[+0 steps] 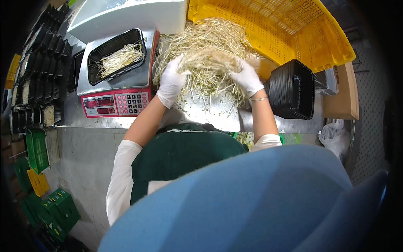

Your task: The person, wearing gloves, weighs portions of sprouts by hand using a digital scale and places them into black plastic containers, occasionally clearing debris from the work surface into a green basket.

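Observation:
Both my hands wear white gloves and grip opposite ends of a bundle of bean sprouts [207, 60], slightly blurred. My left hand [172, 82] closes on its left end, fingertips hidden among the strands. On the other end is my right hand [247, 77], also with its fingers partly buried. Beneath and behind them a large heap of sprouts [217, 30] spreads over the metal table. To the left stands a red digital scale [132, 89] with a steel pan. On that pan a black plastic tray [94, 71] holds a small portion of sprouts [121, 60].
A tilted yellow perforated crate [302, 41] borders the heap at the back right. Nested black trays [283, 91] stand right of my right arm, beside a cardboard box [346, 91]. A white foam box [132, 19] sits behind the scale. Filled black trays [41, 69] are stacked far left.

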The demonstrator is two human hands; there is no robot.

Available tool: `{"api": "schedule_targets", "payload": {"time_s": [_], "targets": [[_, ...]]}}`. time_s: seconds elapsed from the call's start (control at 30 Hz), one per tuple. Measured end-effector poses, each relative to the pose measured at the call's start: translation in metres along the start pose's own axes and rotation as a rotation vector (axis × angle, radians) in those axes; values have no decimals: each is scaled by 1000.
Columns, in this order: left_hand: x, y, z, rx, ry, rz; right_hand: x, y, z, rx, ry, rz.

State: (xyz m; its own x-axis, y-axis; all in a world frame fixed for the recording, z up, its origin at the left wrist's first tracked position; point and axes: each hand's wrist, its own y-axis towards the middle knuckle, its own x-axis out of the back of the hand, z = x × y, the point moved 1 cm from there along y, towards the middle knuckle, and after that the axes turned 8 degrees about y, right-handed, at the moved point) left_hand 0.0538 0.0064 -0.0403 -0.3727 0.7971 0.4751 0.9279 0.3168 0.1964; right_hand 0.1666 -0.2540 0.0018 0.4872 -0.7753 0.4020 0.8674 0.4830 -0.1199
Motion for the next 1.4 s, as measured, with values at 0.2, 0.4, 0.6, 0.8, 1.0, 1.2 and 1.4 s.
{"api": "schedule_targets", "payload": {"time_s": [0.2, 0.4, 0.6, 0.8, 1.0, 1.2, 1.4], "targets": [[1, 32, 13, 419, -223, -16, -59, 13, 58, -12, 169, 45], [17, -28, -97, 555, -1103, 3, -103, 1, 84, 187, -256, 93], [70, -87, -45, -20, 476, 446, -13, 54, 56, 63, -469, 304], [30, -23, -40, -752, 911, 234, -21, 83, 37, -45, -851, 267], [6, 26, -51, -543, 929, 542, 34, 91, 27, -131, 5, 231], [14, -29, -50, -762, 854, 278, -13, 58, 47, 4, -215, 174], [13, -38, -18, -687, 823, -7, -93, -3, 58, 264, -570, 92]]}}
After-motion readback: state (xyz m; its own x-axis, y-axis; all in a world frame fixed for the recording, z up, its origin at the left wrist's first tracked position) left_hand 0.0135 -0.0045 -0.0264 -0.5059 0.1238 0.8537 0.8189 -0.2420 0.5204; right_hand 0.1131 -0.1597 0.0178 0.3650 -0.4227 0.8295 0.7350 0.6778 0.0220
